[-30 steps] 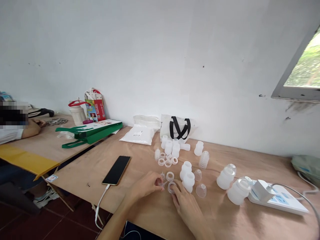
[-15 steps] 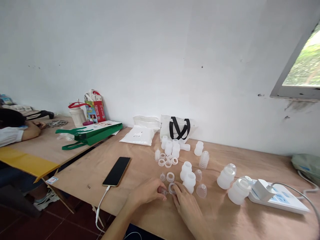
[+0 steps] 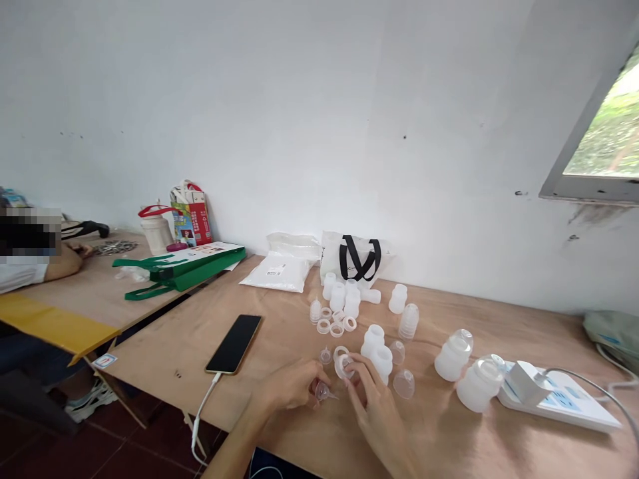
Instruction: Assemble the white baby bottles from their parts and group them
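My left hand (image 3: 295, 384) is closed on a clear silicone bottle nipple (image 3: 323, 391), its tip pointing right. In the fingers of my right hand (image 3: 372, 402) is a translucent screw ring (image 3: 341, 366), tilted up off the table. Just behind it lies a second ring (image 3: 341, 350), partly covered. Another nipple (image 3: 325, 356) stands beside that ring. Two open white baby bottles (image 3: 382, 362) stand right of my right hand, with two clear dome caps (image 3: 404, 384) by them. Farther back are several loose rings (image 3: 336, 329) and several bottles (image 3: 351, 303).
Two capped bottles (image 3: 480, 384) stand at the right beside a white power strip (image 3: 564, 406) with a plugged-in charger. A phone (image 3: 233, 344) with a cable lies at the left. White packages (image 3: 274, 271) and a bag (image 3: 359, 256) rest by the wall. Another person leans on the left table.
My right hand has lifted the ring from the tabletop and tilted it. My left hand has turned slightly, bringing the nipple lower and more into view.
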The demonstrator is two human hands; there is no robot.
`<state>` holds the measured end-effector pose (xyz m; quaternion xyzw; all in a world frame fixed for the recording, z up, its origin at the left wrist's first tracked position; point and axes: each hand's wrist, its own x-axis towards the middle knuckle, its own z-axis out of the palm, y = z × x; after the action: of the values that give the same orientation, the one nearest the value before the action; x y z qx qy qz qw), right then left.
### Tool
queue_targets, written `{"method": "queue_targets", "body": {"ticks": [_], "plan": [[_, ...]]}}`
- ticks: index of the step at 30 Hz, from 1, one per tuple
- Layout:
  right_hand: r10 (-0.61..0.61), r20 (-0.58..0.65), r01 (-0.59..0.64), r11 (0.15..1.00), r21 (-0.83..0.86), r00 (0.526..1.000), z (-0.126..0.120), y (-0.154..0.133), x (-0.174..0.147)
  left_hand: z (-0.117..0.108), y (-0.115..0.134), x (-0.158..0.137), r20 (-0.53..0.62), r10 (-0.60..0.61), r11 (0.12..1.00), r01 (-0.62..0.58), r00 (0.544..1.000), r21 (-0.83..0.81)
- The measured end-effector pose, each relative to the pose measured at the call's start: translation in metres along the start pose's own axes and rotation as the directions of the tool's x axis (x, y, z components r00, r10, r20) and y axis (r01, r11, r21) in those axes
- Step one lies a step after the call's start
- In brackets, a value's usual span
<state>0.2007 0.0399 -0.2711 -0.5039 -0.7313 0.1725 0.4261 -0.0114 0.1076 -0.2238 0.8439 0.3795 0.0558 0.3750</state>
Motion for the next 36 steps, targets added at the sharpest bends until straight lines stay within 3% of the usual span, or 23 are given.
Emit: {"method": "queue_targets", "body": {"ticks": [5,12,20,26,32,36], "plan": [[0.040,0.077,-0.044,0.998,0.054,0.996,-0.003,-0.003,0.000,-0.003,0.016,0.001,-0.058,0.044,0.998,-0.047,0.997,-0.045],[0.154,0.069,-0.167,0.950,0.262,0.986,-0.009,-0.012,0.002,-0.010,0.034,-0.005,-0.191,0.126,0.966,-0.163,0.974,-0.198],[0.312,0.138,-0.336,0.778,0.530,0.940,-0.015,-0.019,0.007,0.000,0.037,0.004,-0.308,0.061,0.883,-0.195,0.949,-0.426],[0.290,0.116,-0.301,0.748,0.591,0.950,-0.017,-0.020,0.009,0.013,0.032,0.012,-0.409,-0.028,0.796,-0.227,0.912,-0.561],[0.242,0.183,-0.300,0.656,0.693,0.953,-0.020,-0.020,0.010,0.017,0.032,0.016,-0.483,-0.014,0.864,-0.233,0.875,-0.447],[0.217,0.228,-0.314,0.599,0.737,0.949,-0.022,-0.018,0.011,0.020,0.031,0.020,-0.506,0.010,0.847,-0.276,0.863,-0.453]]}}
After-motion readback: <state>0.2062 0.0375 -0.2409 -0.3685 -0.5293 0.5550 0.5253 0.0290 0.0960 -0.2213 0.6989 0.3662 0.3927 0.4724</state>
